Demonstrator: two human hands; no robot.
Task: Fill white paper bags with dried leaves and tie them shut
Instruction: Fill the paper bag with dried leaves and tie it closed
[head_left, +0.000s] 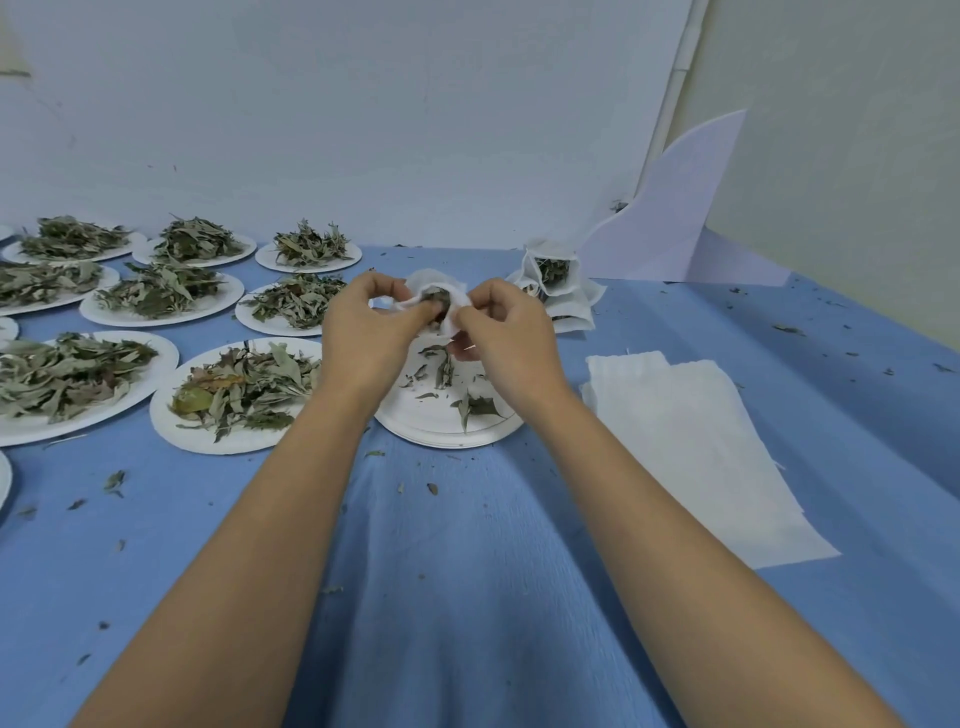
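**Surroundings, non-task items**

Blue desk cloth (467, 571) covers the whole work surface and is creased toward the near edge. White paper plates (234, 444) sit in rows over the left half. A pale backdrop board (363, 104) stands behind, with a white pipe (680, 67) running up along its right edge. A white sheet with a curved cut edge (675, 218) stands upright at the far right corner. A greenish wall (857, 130) is on the right.

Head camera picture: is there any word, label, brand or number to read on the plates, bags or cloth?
None: no text can be read. The paper plates, the held bag, the filled bags, the flat bag stack, the blue cloth and the white board all show plain, unprinted surfaces.
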